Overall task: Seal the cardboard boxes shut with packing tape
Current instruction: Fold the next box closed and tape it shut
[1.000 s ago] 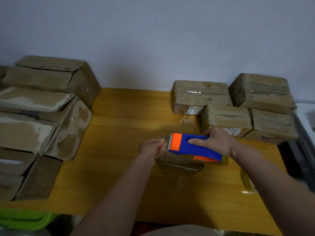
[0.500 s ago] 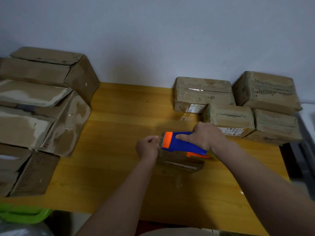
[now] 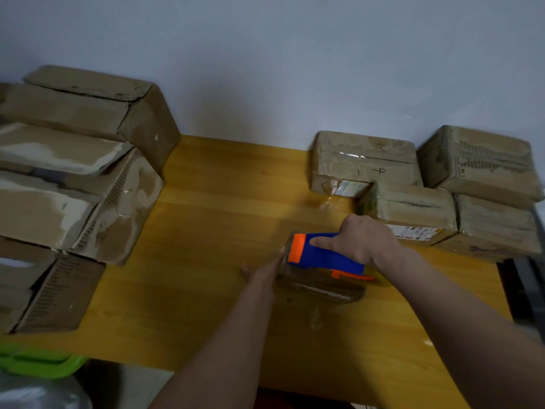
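Small box [image 3: 320, 283], mid-desk [image 3: 206, 219]: left hand [image 3: 262, 271] flat against its left side; right hand [image 3: 362, 240] gripping tape dispenser [image 3: 321, 255] on top.

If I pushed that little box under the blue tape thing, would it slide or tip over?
Probably slide. The small box looks low and flat, so tipping seems unlikely. The table looks smooth and glossy, and shiny tape covers the box, so it may slip easily. Right now the left hand seems to brace its side.

**Hidden and cut off**

The small box [image 3: 320, 286] is largely covered by the tape dispenser [image 3: 323, 255] and right hand [image 3: 364, 242]. The left stack of boxes [image 3: 59, 187] and green bin [image 3: 38, 360] are cropped by the left edge.
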Motion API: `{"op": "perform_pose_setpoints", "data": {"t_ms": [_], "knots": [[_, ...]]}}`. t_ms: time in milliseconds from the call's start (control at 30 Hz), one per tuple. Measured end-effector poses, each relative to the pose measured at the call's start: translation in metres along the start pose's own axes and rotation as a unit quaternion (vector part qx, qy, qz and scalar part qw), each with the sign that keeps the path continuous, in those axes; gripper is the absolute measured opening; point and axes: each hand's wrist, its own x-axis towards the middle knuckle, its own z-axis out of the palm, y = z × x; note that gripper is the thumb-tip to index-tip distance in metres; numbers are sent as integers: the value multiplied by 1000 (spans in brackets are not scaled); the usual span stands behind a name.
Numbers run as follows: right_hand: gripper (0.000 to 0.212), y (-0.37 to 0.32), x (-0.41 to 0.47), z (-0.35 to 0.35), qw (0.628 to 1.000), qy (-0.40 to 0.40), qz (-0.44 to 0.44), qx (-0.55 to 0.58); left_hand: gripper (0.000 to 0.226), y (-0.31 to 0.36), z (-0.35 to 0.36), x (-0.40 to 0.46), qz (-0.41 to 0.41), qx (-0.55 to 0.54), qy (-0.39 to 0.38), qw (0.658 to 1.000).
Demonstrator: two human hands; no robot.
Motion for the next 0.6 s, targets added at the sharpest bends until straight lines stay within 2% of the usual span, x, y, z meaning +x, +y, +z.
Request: {"op": "perform_pose_setpoints", "data": {"t_ms": [33, 100, 167, 200, 267, 300, 367, 400, 467, 500, 600], "knots": [[66, 0, -1, 0, 1000, -1, 1, -2, 95, -3, -1, 5, -5, -15, 10, 1000], [66, -1, -1, 0, 1000, 3, -1, -7, 69, -8, -3, 6, 43, 26, 43, 998], [68, 0, -2, 1, 1000, 8, -3, -4, 37, -12, -8, 3, 183, 130, 110, 968], [70, 2, -2, 1, 1000, 14, -5, 2, 36, -13, -12, 0, 283, 168, 128, 935], [74, 5, -2, 1, 999, 24, -11, 23, 58, -13, -26, -13, 451, 247, 78, 854], [76, 6, -2, 1, 999, 27, -15, 30, 69, -13, -32, -19, 488, 303, 23, 818], [76, 7, -1, 2, 999, 30, -24, 33, 85, -12, -40, -24, 494, 420, -93, 756], [76, 8, 0, 2, 999, 29, -26, 32, 93, -10, -41, -22, 488, 474, -123, 723], [74, 9, -1, 2, 999, 23, -27, 35, 112, -4, -42, -18, 492, 566, -127, 650], [74, 10, -1, 1, 999, 20, -26, 38, 122, -1, -41, -16, 492, 595, -117, 625], [75, 12, -1, 2, 999, 16, -22, 47, 144, 10, -38, -11, 506, 619, -85, 595]]}}
